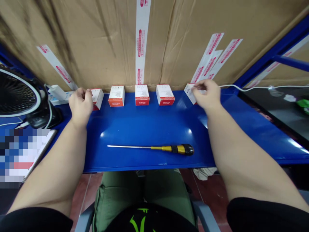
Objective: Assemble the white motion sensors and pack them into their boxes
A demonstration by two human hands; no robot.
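Note:
Five small white boxes with red or orange ends stand in a row along the back of a blue table. My left hand is closed at the leftmost box, covering its left part. At the rightmost box, my right hand has its fingers pinched on the upper right edge. Between them stand an orange-ended box, a middle box and another red-ended box. A long screwdriver with a yellow and black handle lies near the front edge, its tip pointing left.
A black fan and a power strip are at the left, with a partly blurred tablet-like object nearer. Cardboard walls the back. A white cable runs along the right, above a dark surface.

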